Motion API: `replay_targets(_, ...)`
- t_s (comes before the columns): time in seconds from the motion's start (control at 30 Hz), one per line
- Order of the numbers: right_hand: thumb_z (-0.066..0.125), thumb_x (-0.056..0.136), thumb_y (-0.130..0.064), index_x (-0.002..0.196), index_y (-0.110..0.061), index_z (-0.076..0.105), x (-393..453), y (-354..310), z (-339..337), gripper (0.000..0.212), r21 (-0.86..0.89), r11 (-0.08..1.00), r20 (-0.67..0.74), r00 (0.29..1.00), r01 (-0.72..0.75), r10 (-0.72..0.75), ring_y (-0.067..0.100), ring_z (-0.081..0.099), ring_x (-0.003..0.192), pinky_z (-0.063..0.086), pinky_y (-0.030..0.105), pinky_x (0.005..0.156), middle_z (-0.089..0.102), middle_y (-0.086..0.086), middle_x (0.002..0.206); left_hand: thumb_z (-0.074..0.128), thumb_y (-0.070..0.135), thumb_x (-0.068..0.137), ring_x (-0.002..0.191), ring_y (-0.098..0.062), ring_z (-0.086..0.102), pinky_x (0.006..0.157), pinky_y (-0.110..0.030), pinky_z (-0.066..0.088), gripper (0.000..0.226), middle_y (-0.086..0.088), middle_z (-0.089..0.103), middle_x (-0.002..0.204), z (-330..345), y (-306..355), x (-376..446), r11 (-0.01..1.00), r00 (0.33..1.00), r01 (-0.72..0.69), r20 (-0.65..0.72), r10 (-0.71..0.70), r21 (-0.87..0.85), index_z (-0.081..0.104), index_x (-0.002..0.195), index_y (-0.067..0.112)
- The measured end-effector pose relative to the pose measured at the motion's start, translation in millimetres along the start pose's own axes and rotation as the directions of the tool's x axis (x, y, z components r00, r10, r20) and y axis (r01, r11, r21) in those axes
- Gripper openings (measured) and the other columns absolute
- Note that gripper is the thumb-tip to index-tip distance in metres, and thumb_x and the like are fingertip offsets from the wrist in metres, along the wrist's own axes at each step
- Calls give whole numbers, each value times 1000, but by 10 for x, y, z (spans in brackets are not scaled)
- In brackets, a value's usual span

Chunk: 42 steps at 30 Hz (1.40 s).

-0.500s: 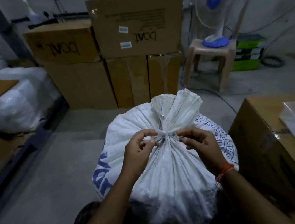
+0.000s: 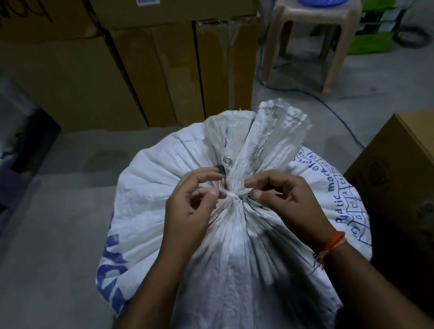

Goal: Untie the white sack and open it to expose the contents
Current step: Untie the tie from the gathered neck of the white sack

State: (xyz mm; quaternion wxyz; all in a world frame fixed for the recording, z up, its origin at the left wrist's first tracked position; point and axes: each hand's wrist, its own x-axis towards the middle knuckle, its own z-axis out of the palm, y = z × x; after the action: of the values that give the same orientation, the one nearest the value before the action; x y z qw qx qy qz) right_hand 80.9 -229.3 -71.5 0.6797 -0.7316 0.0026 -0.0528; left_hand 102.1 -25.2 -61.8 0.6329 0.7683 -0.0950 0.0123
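White sack [image 2: 220, 246] tied; left hand [image 2: 189, 211], right hand [image 2: 285, 199] grips pinch knot [image 2: 235, 196].

Light: we see a dim, bluish room.
Shadows: deep along our bottom edge.
Blur: our left edge smears.
Distortion: wide-angle bending at corners.
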Motion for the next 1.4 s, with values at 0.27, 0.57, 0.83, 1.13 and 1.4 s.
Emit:
replay_targets(0.27,70,87,-5,93,-16,77,82,137,-28,14,-185,982,57,998,42,-32,17,68,83,56,33,72,73,0,94,61,-4,99,66,-19,71,62,-30,58,27,0,73,112,-64,16,70,997,998,-40,-46,43,68,73,110,18)
replay_targets(0.57,86,78,-15,93,-14,76,50,229,209,18,-322,945,52,998,55,-40,11,72,75,57,20,72,74,0,91,68,8,96,80,-9,66,64,-28,55,23,10,74,111,-125,-93,69,974,988,83,-147,-53,210,75,106,28)
replay_targets(0.83,86,76,-11,85,-14,73,70,260,315,17,-275,961,-29,999,-38,31,10,71,69,58,27,69,76,0,76,68,18,98,94,-14,72,82,-36,59,16,3,79,98,-124,-141,59,971,979,202,-12,-203,124,77,106,28)
replay_targets(1.13,86,77,-13,100,-23,67,71,285,202,31,-250,967,48,997,-46,60,20,71,76,59,35,72,73,4,82,62,11,100,78,-19,58,71,-34,48,22,-7,66,85,-49,-187,126,946,944,321,96,-316,-44,76,111,24)
replay_targets(1.4,85,78,-15,101,-23,67,63,318,142,30,-314,949,88,996,12,17,8,71,75,51,20,68,75,-3,81,69,19,96,86,-13,68,77,-26,52,18,10,74,110,-19,-293,193,940,933,328,123,-338,89,80,103,31)
